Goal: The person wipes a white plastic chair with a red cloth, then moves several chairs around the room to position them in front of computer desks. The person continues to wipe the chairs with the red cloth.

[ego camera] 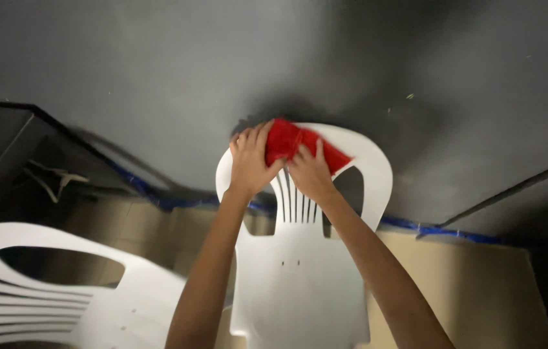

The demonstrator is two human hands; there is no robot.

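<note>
- The fingers of the left hand (249,163) are lying close together and curling slightly, with the fingertips reaching up to the top rim of a white plastic chair (300,271) and the thumb side resting against a red cloth (295,145).
- The left palm is pressing flat on the upper left part of the chair's backrest; whether the fingers are hooking over the rim cannot be told.
- The fingers of the right hand (311,173) are lying loosely spread, flat and extended, with the fingertips pressing down on the red cloth, not pinching it.
- The red cloth is sitting bunched under and just above the right fingertips, between the two hands, draping along the top edge of the backrest and spilling to the right of the right hand.
- Just below both hands, the backrest's narrow vertical slats (296,203) are running down between the wrists, with a large cut-out opening on either side.
- Both bare forearms are stretching from the lower edge of the view up to the hands, crossing over the chair's seat.
- Beyond the fingertips, a dark grey wall (158,77) is filling the upper part of the view, the chair's top leaning close to it.
- Below the hands, a strip of blue tape (429,229) is running along the foot of the wall, over a tan floor (481,291).
- Well apart to the left of the left hand, a second white plastic chair (48,291) is showing its slatted back.
</note>
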